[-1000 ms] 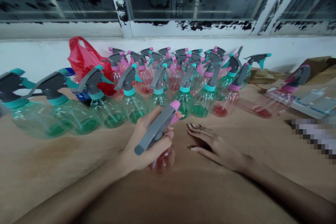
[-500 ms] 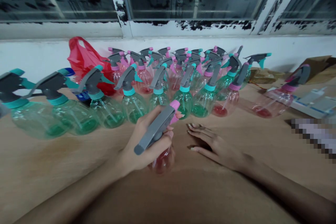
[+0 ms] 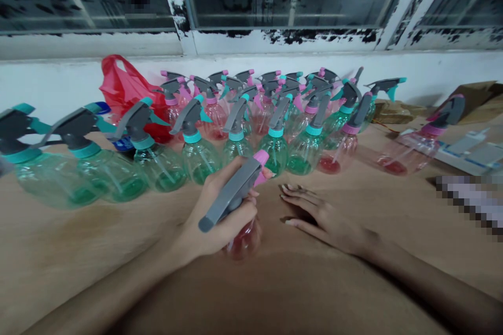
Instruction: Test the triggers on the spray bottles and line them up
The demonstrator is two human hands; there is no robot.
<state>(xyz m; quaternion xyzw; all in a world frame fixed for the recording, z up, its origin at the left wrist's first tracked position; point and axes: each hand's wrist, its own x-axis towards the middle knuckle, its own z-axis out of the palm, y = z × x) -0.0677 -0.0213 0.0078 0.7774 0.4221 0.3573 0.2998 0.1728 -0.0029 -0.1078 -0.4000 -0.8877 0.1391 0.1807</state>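
My left hand (image 3: 216, 220) is wrapped round the neck of a pink spray bottle (image 3: 243, 243) with a grey trigger head and a pink nozzle. A finger is at the pink trigger, and the nozzle points away to the upper right. The bottle's base appears to stand on the wooden table (image 3: 275, 288). To the right, my right hand (image 3: 314, 214) lies palm down on the table with fingers stretched out, holding nothing. Just beyond both hands, a row of green spray bottles (image 3: 202, 159) with grey and teal heads stands upright.
More pink and green spray bottles (image 3: 263, 115) crowd behind the front row. A red plastic bag (image 3: 126, 84) stands at back left. One pink bottle (image 3: 408, 152) stands apart at right, near a white tray (image 3: 467, 152) and brown cardboard (image 3: 477, 102). A blurred-out object (image 3: 471, 201) lies at far right.
Almost nothing differs. The left hand and its spray bottle keep their place, apart from a very slight shift of the grey head; the right hand rests unmoved.
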